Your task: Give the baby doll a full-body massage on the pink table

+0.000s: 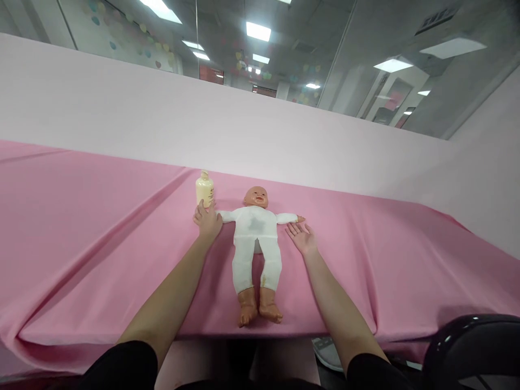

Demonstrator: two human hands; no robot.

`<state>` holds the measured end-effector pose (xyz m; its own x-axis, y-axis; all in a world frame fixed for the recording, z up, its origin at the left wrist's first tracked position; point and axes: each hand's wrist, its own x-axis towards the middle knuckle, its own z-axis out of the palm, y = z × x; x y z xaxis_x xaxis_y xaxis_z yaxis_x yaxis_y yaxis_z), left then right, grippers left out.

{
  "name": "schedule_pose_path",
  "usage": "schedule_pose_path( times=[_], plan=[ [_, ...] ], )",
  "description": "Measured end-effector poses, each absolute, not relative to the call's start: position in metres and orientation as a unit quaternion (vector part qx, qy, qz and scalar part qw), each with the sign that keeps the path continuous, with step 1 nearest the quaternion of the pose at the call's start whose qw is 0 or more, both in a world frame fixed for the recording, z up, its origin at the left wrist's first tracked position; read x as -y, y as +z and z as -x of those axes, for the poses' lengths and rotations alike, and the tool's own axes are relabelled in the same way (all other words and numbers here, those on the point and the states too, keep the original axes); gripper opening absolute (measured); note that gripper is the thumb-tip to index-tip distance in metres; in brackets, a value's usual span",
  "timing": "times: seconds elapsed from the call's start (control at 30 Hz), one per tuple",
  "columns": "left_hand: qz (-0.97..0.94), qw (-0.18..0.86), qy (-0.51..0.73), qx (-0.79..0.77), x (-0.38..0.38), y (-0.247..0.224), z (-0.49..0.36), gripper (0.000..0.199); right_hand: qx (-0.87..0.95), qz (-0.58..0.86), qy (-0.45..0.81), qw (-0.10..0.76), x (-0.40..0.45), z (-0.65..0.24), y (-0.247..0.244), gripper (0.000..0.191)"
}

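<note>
Mid-frame, the left hand (208, 221) seems to reach for the bottle (205, 189), hold hard to tell, so lifting needs curled fingers, while the right hand (302, 237) lies open by the doll (255, 221).

We face a wide, flat surface (105, 206) draped in pink cloth (365, 238), with long creases running diagonally on our left and softer folds on our right. Directly on it, a baby doll (255, 233) in a white outfit (244, 265) lies on its back, arms spread, bare feet (270, 306) toward us. Farther back, left of its head, a cream bottle (204, 189) stands upright.
</note>
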<state>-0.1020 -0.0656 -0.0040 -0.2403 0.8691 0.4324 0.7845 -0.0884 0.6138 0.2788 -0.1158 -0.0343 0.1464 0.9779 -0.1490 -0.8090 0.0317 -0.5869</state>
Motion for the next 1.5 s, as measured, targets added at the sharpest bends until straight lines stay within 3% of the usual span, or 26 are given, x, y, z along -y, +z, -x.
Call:
schedule_pose_path(
  times=[0.13, 0.33, 0.53, 0.83, 1.17, 1.5],
  plan=[
    [-0.691, 0.089, 0.300, -0.651, 0.086, -0.005, 0.100, 0.053, 0.153, 0.265, 0.650, 0.696, 0.119, -0.280, -0.031, 0.032],
    [-0.854, 0.184, 0.147, -0.463, 0.126, -0.010, 0.119, 0.086, 0.158, 0.264, 0.678, 0.668, 0.117, -0.277, -0.027, 0.039],
    [-0.892, 0.210, 0.139, -0.375, 0.145, 0.003, 0.111, 0.103, 0.181, 0.267, 0.710, 0.626, 0.120, -0.266, -0.019, 0.036],
    [-0.921, 0.152, 0.176, -0.312, 0.161, 0.020, 0.092, 0.078, 0.168, 0.257, 0.720, 0.622, 0.119, -0.270, -0.019, 0.035],
    [-0.928, 0.131, 0.167, -0.305, 0.168, 0.020, 0.081, 0.104, 0.181, 0.247, 0.721, 0.622, 0.120, -0.267, -0.014, 0.031],
    [-0.947, 0.121, 0.205, -0.214, 0.158, 0.018, 0.073, 0.057, 0.207, 0.255, 0.701, 0.632, 0.119, -0.265, -0.014, 0.029]
  ],
)
